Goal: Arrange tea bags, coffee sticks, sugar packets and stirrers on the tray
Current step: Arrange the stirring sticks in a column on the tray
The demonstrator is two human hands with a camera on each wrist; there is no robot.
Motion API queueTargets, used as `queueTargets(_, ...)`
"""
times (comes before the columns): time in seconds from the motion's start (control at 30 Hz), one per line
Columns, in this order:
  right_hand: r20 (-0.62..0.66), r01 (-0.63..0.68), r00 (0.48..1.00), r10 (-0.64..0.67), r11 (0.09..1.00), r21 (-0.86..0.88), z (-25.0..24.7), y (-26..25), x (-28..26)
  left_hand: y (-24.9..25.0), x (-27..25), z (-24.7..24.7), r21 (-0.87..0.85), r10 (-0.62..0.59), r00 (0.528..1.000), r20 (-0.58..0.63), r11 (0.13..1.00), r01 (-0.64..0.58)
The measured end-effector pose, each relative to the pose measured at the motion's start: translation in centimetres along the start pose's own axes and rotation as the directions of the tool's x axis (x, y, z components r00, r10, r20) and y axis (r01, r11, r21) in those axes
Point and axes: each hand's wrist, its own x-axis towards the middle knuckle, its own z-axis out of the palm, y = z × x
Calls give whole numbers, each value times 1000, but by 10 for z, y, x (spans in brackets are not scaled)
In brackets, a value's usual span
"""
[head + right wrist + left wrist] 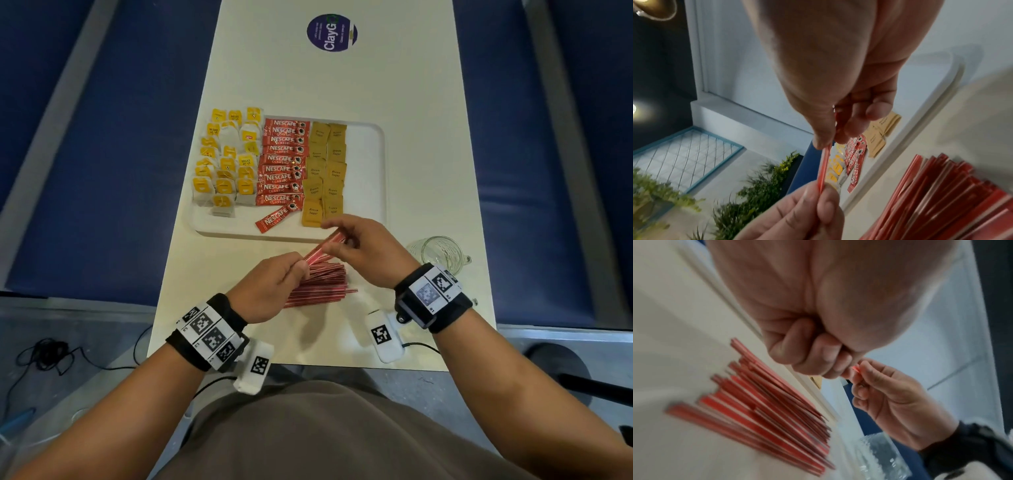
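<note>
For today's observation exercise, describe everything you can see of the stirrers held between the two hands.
The held stirrers are a few thin, flat, red sticks with pale stripes, plastic-looking, pressed together as a slim bundle. They slant in the air just before the near rim of the tray, above the loose pile of stirrers on the table. The left hand pinches the lower end and the right hand the upper end; nothing else touches them. The exact count is unclear.

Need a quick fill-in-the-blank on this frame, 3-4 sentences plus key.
1. Both hands, left hand and right hand, pinch a few red ____ between them.
2. The pile of stirrers lies on the ____, not on the tray.
3. On the tray, the coffee sticks lie between the tea bags and the ____ packets.
4. Near the right wrist stands an empty ____.

Missing words: stirrers; table; sugar; glass
</note>
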Motion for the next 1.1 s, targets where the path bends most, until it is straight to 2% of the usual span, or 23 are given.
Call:
queueTargets(0.07,-77,-18,997,25,995,96,0,3,0,4,-1,3,-216,-57,998,20,975,60)
queueTargets(0.13,-118,-25,992,45,986,163,3,7,-2,9,-1,7,-401,-103,993,64,908,120)
queueTargets(0.27,-121,-13,992,40,977,213,9,11,-7,14,-2,16,-531,-120,989,88,834,148)
queueTargets(0.47,-134,-14,990,51,965,260,14,13,-7,15,-1,19,-571,-127,988,93,806,158)
queueTargets(0.67,-140,-5,989,49,955,295,16,8,-5,15,-1,17,-548,-141,987,82,820,163)
queueTargets(0.8,-166,-37,981,102,934,356,16,0,-3,18,3,13,-550,-137,990,43,824,138)
queueTargets(0.97,-196,-41,975,107,949,313,13,-5,-1,24,10,8,-460,-105,994,-5,883,91)
queueTargets(1.1,-174,-42,980,91,963,267,7,-13,5,31,17,4,-396,-91,995,-30,915,71)
